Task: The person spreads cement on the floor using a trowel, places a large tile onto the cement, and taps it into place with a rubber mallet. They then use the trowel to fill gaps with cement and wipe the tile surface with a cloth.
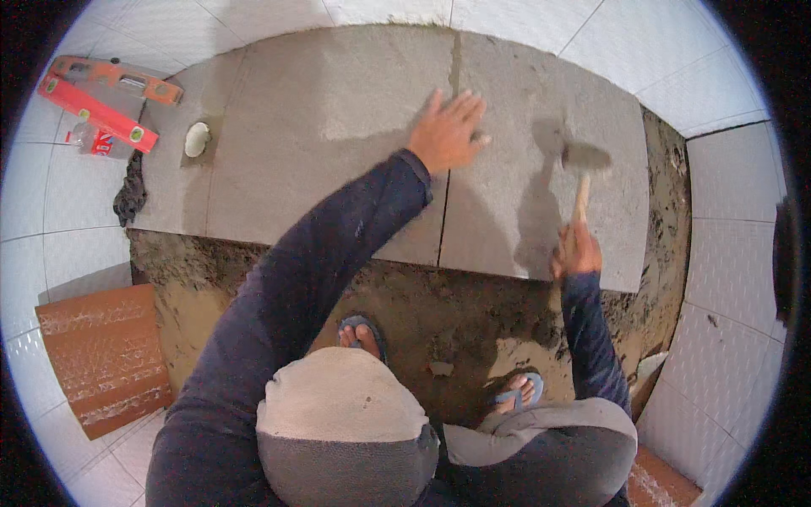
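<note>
My right hand (578, 250) is closed round the wooden handle of a mallet (586, 157), whose dark head is over the right-hand grey floor tile (490, 207). A shadow of the mallet and hand falls on that tile. With fingers spread, my left hand (448, 131) is at the joint between this tile and the large grey tile (338, 93) to its left. Whether the left palm presses on the surface I cannot tell. Farther left is a narrower tile with a round white piece (197, 139) set in a square cutout.
An orange spirit level (118, 80), a red spirit level (97, 111), a plastic bottle (91, 139) and a dark rag (130, 190) are at the far left. Brown tile (106, 355) leans near the left wall. Wet mortar (448, 325) surrounds my sandalled feet; white tiled walls enclose the floor.
</note>
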Tool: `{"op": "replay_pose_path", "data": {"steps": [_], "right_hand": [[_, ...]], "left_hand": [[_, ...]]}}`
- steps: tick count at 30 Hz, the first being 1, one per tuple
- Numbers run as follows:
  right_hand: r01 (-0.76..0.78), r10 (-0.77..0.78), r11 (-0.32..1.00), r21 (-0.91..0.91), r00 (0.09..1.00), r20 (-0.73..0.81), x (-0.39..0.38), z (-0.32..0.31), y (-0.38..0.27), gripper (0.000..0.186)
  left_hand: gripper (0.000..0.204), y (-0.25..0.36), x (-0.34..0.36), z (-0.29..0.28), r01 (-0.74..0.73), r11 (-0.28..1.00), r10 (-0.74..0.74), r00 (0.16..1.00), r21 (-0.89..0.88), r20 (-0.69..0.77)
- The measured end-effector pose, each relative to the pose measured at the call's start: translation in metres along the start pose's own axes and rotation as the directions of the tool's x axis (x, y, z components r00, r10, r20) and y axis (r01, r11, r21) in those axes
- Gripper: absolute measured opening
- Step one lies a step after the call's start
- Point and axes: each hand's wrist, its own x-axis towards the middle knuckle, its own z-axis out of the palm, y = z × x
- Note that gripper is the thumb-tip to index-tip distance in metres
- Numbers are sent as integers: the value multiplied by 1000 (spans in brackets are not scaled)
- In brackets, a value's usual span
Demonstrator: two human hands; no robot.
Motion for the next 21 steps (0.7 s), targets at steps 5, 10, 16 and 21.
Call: {"op": "replay_pose_path", "data": {"steps": [5,10,16,21], "right_hand": [[114,-104,991,-75,986,132,14,76,-36,43],[139,-144,986,-87,989,-43,47,122,-55,46],[-33,35,994,-101,999,16,75,140,-44,50],[-2,-3,995,-100,999,-43,77,149,-49,51]], "left_hand": [[62,-13,-1,16,-37,999,38,999,8,-36],[63,-9,8,7,-35,999,35,999,17,8],[63,-8,12,1,-7,1000,7,999,-7,46],[61,-6,11,0,7,1000,-5,998,-29,65]]}}
